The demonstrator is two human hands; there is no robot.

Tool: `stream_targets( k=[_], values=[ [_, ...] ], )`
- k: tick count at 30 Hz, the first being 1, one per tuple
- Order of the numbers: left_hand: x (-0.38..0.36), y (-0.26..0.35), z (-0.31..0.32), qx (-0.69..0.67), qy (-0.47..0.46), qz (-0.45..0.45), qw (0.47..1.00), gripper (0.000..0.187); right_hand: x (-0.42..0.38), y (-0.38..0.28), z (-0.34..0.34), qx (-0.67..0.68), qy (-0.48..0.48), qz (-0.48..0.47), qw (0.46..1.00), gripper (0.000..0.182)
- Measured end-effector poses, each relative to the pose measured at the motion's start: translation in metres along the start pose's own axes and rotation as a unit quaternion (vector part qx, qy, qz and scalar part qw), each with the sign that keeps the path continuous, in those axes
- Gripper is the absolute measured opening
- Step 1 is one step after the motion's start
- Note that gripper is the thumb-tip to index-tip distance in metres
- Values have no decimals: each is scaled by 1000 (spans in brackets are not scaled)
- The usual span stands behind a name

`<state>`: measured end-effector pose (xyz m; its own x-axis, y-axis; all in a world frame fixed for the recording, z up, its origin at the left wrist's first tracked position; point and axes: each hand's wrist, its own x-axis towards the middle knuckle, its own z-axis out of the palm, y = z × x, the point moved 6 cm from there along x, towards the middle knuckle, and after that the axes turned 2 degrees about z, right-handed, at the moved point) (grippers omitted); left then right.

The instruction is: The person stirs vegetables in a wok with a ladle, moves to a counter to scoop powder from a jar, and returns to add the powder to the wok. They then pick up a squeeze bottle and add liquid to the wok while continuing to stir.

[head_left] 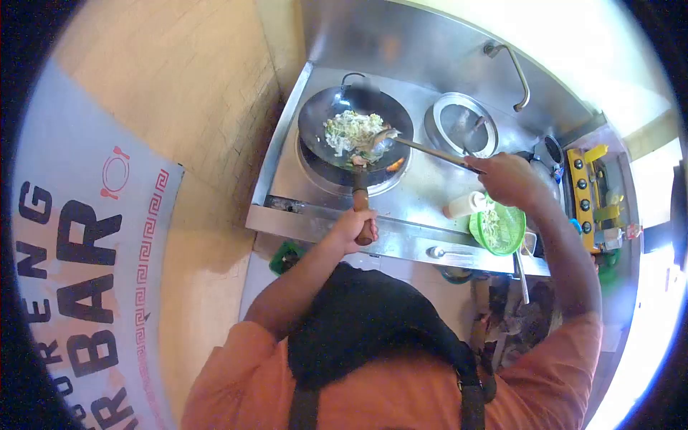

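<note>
one wok (337, 118), one ladle (430, 152), one green strainer (510, 236), one round lid (461, 123), two hands

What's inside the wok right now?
The wok holds pale noodles with reddish bits; the ladle rests in them. What lies beneath the food is covered.

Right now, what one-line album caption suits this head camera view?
Left hand grips the wok handle while right hand stirs noodles with a ladle.
</note>
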<state>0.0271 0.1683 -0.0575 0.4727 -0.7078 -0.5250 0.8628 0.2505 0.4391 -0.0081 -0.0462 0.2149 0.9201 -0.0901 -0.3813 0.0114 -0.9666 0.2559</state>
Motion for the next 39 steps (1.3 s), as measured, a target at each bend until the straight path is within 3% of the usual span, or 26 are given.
stream_targets(
  k=[4, 5, 7, 8, 12, 14, 19, 23, 25, 26, 30, 32, 33, 35, 37, 39],
  values=[
    [4, 1, -16, 51, -7, 0, 999, 15, 1, -8, -1, -1, -9, -12, 1000, 48],
    [8, 1, -22, 39, -19, -1, 999, 14, 16, -17, 17, -19, 9, -36, 999, 50],
    [9, -3, -34, 29, -34, -8, 999, 14, 58, -47, 50, 44, 3, 22, 999, 49],
    [10, -1, -39, 52, -36, -2, 998, 13, 88, -51, 85, 83, 57, 28, 995, 48],
    [12, 7, -56, 68, -26, -7, 997, 12, 53, -64, 66, 116, 16, 39, 992, 52],
    [14, 9, -65, 57, -37, -20, 998, 12, 17, -67, 49, 55, -20, 46, 997, 40],
    [13, 16, -62, 58, -42, -33, 997, 13, 82, -72, 69, 88, 18, 96, 991, 48],
    [4, 20, -68, 50, -42, -77, 995, 15, 46, -93, 62, 123, -4, 42, 992, 51],
    [8, 21, -74, 44, -43, -78, 995, 15, 22, -103, 49, 87, -63, 52, 993, 40],
    [11, 19, -78, 52, -59, -71, 994, 15, 37, -99, 67, 98, 0, 57, 994, 43],
    [16, 20, -82, 39, -56, -84, 994, 16, 117, -95, 93, 190, 14, 78, 979, 52],
    [14, 24, -81, 39, -43, -93, 994, 16, 120, -108, 86, 248, 3, -38, 968, 53],
    [14, 25, -81, 38, -35, -103, 993, 15, 106, -108, 74, 250, 2, -36, 968, 53],
    [30, 28, -89, 88, -28, -94, 991, 14, 54, -111, 51, 157, -97, 1, 983, 54],
    [21, 21, -78, 133, -19, -81, 988, 14, 13, -107, 52, 106, -70, 12, 992, 54],
    [-21, 21, -12, 67, -3, -34, 997, 14, 11, -84, 48, 52, -32, 23, 998, 54]
  ],
)
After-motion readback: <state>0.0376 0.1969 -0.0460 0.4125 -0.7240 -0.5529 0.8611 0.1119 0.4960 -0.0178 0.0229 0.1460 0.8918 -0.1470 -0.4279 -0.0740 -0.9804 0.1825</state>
